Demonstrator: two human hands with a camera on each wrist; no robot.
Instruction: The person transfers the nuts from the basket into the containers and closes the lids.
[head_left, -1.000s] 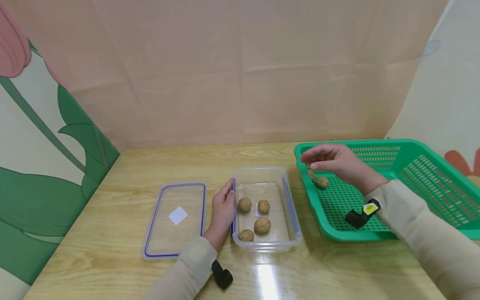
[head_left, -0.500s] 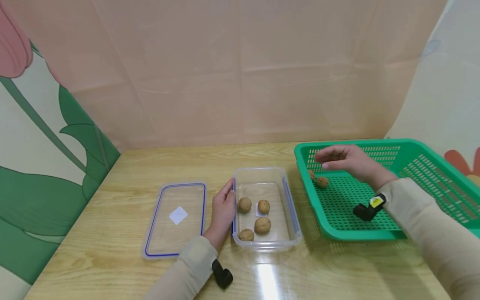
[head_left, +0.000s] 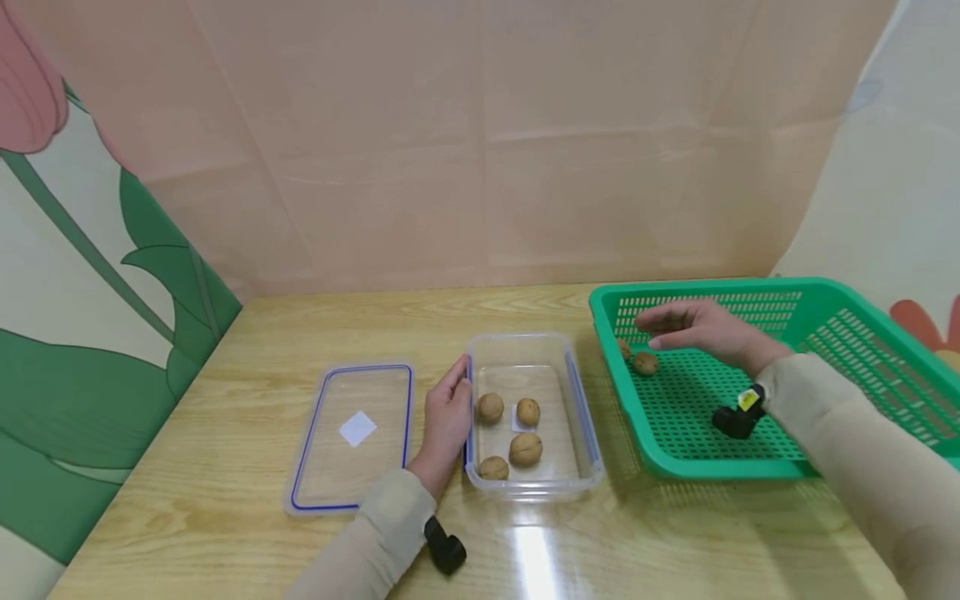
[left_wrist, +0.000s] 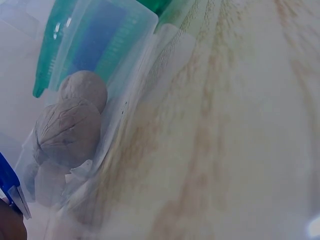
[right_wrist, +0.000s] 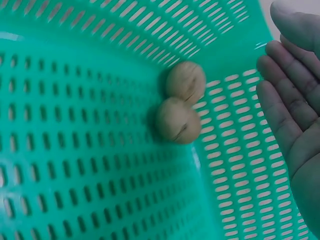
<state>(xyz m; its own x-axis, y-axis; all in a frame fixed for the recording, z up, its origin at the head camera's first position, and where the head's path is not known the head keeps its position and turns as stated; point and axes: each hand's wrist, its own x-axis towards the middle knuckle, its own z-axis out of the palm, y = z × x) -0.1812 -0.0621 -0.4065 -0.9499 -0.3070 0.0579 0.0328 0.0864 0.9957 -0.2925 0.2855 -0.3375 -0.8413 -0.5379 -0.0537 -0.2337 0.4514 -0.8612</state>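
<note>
My left hand (head_left: 447, 414) rests along the left side of a clear plastic food container (head_left: 551, 483), its straight fingers against the wall. Inside the container lie several walnuts (head_left: 525, 450); two walnuts (left_wrist: 69, 131) show through the wall in the left wrist view. Over the left part of a green plastic basket (head_left: 637, 417) hovers my right hand (head_left: 701, 331), fingers loosely extended and holding nothing. Two walnuts (right_wrist: 178, 120) lie against each other in the basket's corner, just short of the right fingertips (right_wrist: 267, 65) in the right wrist view.
A clear lid (head_left: 322, 475) with a blue seal and a white square label lies on the wooden table (head_left: 225, 517), left of my left hand. The basket stands right of the container, a narrow strip of table between them. A beige sheet (head_left: 480, 167) hangs behind the table.
My right hand has moved right, from above the basket's left rim to inside its outline, and lately a little lower. The left hand, container and walnuts stay as they were.
</note>
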